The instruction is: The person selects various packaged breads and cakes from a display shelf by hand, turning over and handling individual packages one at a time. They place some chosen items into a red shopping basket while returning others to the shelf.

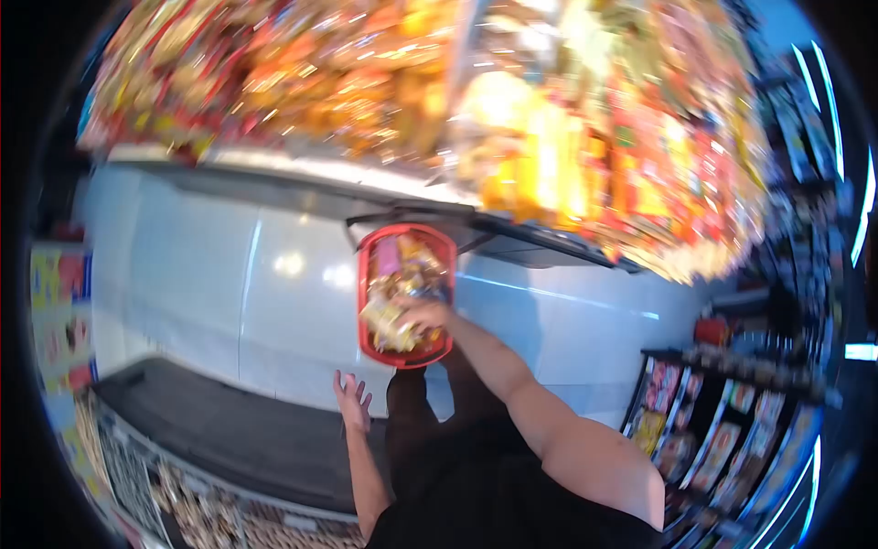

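A red basket [364, 274] stands in front of my legs, filled with small wrapped packets [402, 270]. My right hand [425, 313] reaches into its lower part, touching a pale yellow packet [382, 316]; its fingers are blurred and partly hidden among the packets, so its grip cannot be made out. Left of my legs and below the basket, my left hand [352, 401] hovers with its fingers apart and nothing in them.
Long display shelves [320, 171] heaped with blurred, bright packets run across the top. A dark ledge [229, 430] lies at the lower left. Racks of packaged goods [713, 439] stand at the right, over a pale tiled floor [183, 265].
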`<state>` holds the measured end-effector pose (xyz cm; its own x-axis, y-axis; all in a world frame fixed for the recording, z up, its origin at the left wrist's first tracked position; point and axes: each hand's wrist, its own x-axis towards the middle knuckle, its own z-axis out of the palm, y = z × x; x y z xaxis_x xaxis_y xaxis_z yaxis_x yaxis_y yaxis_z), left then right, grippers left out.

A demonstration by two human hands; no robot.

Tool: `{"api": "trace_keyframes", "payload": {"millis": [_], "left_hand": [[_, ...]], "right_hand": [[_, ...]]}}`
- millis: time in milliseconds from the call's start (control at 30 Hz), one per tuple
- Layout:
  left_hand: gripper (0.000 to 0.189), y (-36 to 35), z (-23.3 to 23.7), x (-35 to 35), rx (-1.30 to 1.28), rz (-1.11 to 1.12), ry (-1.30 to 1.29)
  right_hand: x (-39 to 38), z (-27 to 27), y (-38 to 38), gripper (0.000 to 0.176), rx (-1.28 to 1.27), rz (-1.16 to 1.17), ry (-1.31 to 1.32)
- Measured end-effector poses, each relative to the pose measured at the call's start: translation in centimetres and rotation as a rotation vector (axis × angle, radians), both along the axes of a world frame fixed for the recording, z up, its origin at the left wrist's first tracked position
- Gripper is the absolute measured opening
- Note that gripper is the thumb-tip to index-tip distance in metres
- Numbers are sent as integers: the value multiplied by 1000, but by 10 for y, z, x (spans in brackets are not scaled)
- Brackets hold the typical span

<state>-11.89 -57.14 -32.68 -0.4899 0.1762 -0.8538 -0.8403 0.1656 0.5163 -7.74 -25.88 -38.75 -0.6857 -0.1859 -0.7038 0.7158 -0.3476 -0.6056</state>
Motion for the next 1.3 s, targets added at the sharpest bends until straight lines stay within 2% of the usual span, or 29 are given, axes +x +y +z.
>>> {"api": "trace_keyframes", "payload": {"millis": [67,100,133,167,200,233,267,300,367,400,433,500,533,600,700,733,767,833,867,900,967,1000,1033,1100,1167,1233,1267,1300], "left_hand": [[86,37,-5,-12,222,-37,-64],[86,61,11,-13,338,-81,-63],[82,78,28,-6,318,-52,-44],[82,82,29,0,332,-73,-42],[78,82,22,7,410,-124,35],[75,87,21,6,490,-177,115],[59,100,58,13,514,-128,81],[59,108,70,16,528,-153,91],[57,115,86,25,703,-247,-128],[57,123,94,30,752,-240,-226],[57,132,101,35,759,-264,-218],[64,163,134,50,880,-287,-341],[65,177,139,59,895,-281,-354],[64,211,171,78,908,-350,-322],[63,260,200,104,962,-413,-340],[63,275,213,114,968,-497,-337],[63,292,223,127,973,-570,-329],[63,323,232,151,976,-552,-340],[63,335,235,161,986,-586,-373],[73,348,238,172,981,-587,-328],[84,366,253,198,1059,-515,-248],[89,369,254,205,1054,-505,-264],[89,372,257,214,1046,-473,-249],[89,384,279,229,1040,-453,13],[87,380,272,237,1020,-359,27],[85,368,246,236,1037,-196,-87],[86,363,238,236,1013,-144,-54],[86,360,233,231,1013,-110,-28]], "right_hand": [[1,73,-19,82,80,57,115],[-9,63,-36,86,210,240,232],[-10,82,-42,89,409,390,380],[1,101,-49,91,581,426,398],[9,141,-49,90,625,432,314],[20,187,-45,89,668,433,231],[31,215,-38,89,691,406,237],[44,238,-31,87,784,426,342],[77,272,-16,86,896,427,445],[94,287,-8,85,915,350,495],[111,302,-1,84,933,273,546],[146,339,13,88,979,210,514],[165,356,19,91,957,75,542],[198,377,34,96,912,-112,596],[243,406,53,101,997,-178,483],[256,408,61,99,1054,-220,510],[267,413,73,99,1036,-192,538],[290,423,97,98,1007,-306,526],[301,419,111,99,1056,-293,552],[308,422,128,99,1027,-263,591],[324,432,147,102,1202,-171,546],[328,435,161,108,1195,-119,533],[331,444,172,108,1175,-94,551],[335,466,190,107,1140,112,481],[335,471,202,105,1138,192,560],[327,483,213,104,1094,285,660],[322,483,215,96,1115,236,723],[315,484,222,96,1102,267,751]]}}
